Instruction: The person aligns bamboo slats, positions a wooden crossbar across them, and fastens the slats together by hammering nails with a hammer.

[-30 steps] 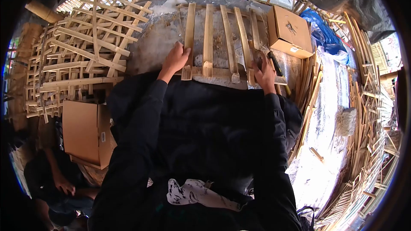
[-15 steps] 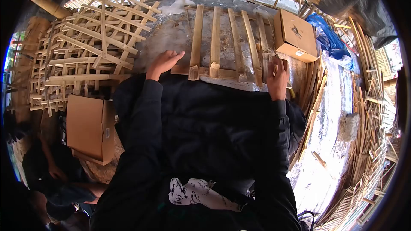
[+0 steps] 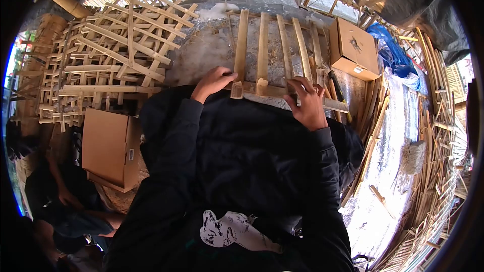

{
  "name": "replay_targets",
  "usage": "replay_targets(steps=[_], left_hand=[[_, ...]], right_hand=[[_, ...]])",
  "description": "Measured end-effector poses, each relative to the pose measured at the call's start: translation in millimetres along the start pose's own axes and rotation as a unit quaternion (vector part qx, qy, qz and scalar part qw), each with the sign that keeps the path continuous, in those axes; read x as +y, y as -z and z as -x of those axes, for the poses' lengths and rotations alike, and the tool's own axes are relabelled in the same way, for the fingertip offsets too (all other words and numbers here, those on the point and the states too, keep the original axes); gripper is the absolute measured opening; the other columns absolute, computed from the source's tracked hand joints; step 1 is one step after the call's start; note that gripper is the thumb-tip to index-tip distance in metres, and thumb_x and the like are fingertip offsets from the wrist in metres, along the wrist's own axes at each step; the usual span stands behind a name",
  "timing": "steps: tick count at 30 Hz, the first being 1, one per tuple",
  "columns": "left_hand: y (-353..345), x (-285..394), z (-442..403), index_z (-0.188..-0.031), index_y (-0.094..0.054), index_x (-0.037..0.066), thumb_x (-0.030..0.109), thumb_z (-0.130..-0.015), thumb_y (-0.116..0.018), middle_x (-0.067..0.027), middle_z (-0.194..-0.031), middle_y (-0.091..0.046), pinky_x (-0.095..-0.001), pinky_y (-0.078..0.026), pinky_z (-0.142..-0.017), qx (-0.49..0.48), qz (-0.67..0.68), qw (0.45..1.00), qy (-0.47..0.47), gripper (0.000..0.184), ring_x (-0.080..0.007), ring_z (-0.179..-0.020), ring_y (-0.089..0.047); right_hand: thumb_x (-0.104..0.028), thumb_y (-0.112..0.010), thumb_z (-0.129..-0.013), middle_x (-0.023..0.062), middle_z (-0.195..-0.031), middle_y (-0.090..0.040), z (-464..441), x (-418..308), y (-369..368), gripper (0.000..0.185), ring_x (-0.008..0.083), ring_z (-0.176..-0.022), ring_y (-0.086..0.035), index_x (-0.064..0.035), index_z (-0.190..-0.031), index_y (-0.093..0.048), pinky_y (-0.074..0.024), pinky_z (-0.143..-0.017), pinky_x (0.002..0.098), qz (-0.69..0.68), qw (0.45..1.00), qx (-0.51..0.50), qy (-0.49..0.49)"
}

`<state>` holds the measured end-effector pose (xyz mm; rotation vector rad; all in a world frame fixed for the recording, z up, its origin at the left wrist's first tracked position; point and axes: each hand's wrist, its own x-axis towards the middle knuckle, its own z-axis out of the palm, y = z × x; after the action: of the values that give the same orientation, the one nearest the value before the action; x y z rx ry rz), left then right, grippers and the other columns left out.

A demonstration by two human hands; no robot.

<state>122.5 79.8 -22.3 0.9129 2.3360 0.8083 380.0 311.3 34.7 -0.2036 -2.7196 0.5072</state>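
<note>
Several bamboo strips [image 3: 263, 50] lie side by side, pointing away from me, their near ends across a crosswise strip [image 3: 275, 90]. My left hand [image 3: 214, 82] is at the near end of the leftmost strip [image 3: 241, 45], its fingers closed together; whether they grip anything is hard to tell. My right hand [image 3: 308, 102] hovers over the near ends of the right-hand strips, fingers bent and apart, with nothing visible in it. Just right of that hand lies a dark-handled tool [image 3: 337, 88], partly hidden.
Bamboo lattices [image 3: 116, 45] are stacked at the left, above a cardboard box [image 3: 108, 143]. Another cardboard box [image 3: 354, 48] and a blue plastic sheet [image 3: 393, 53] are at the upper right. Long bamboo strips line the right side. A seated person [image 3: 65, 191] is at the lower left.
My left hand has moved right to the leftmost strip after being apart from it. My right hand has shifted left over the strips' near ends. The view has shifted slightly.
</note>
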Motion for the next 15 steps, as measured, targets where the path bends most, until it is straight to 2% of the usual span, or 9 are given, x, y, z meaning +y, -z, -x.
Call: replay_targets(steps=[1, 3, 6, 13, 15], left_hand=[[-4.0, -1.4, -1.2, -0.108, -0.07, -0.004, 0.048, -0.099, -0.064, -0.0209, -0.099, -0.072, -0.038, -0.051, -0.082, 0.0, 0.0, 1.0, 0.0, 0.054, -0.0299, -0.09, -0.069], [-11.1, -2.4, -3.4, -0.108, -0.069, -0.005, 0.04, -0.098, -0.067, -0.0209, -0.1, -0.072, -0.0379, -0.052, -0.081, 0.044, 0.028, 0.998, -0.041, 0.046, -0.0279, -0.091, -0.07], [-13.5, -0.7, -8.6, -0.109, -0.069, -0.006, 0.036, -0.098, -0.067, -0.0204, -0.1, -0.072, -0.0379, -0.052, -0.081, 0.023, 0.034, 0.998, -0.051, 0.043, -0.0277, -0.091, -0.069], [-25.0, -5.2, -20.3, -0.108, -0.069, -0.005, 0.035, -0.099, -0.066, -0.0193, -0.097, -0.072, -0.0384, -0.051, -0.079, 0.064, 0.026, 0.995, -0.065, 0.041, -0.0271, -0.086, -0.067], [-26.5, -5.5, -21.9, -0.106, -0.069, -0.005, 0.035, -0.099, -0.066, -0.0189, -0.095, -0.071, -0.0388, -0.05, -0.078, 0.081, 0.047, 0.992, -0.081, 0.041, -0.0262, -0.084, -0.066]], right_hand=[[-0.029, -0.077, -0.089, 0.0063, -0.129, -0.059, 0.4, -0.8, 1.1, 0.048, 0.0274, -0.121, -0.057, -0.0101, -0.131, -0.063, -0.0331, -0.106, 0.0509, 0.0, 1.0, 0.0, 0.0], [-0.037, -0.078, -0.089, 0.0064, -0.132, -0.057, 1.4, -3.1, 5.9, 0.053, 0.0282, -0.121, -0.058, -0.0105, -0.132, -0.063, -0.0332, -0.106, 0.0509, 0.011, 1.0, -0.012, -0.001], [-0.041, -0.08, -0.087, 0.0067, -0.134, -0.055, 2.6, 4.7, 0.7, 0.057, 0.0286, -0.121, -0.057, -0.0104, -0.132, -0.063, -0.0334, -0.105, 0.0513, 0.001, 1.0, -0.015, -0.009], [-0.047, -0.08, -0.084, 0.0058, -0.135, -0.055, 1.0, 17.7, -6.0, 0.063, 0.0279, -0.123, -0.057, -0.0103, -0.132, -0.064, -0.0329, -0.105, 0.0512, -0.02, 0.999, -0.014, -0.027], [-0.051, -0.08, -0.084, 0.005, -0.134, -0.056, -0.4, 18.5, -6.3, 0.065, 0.0271, -0.123, -0.057, -0.0102, -0.132, -0.064, -0.0324, -0.106, 0.0508, 0.004, 1.0, 0.0, -0.003]])
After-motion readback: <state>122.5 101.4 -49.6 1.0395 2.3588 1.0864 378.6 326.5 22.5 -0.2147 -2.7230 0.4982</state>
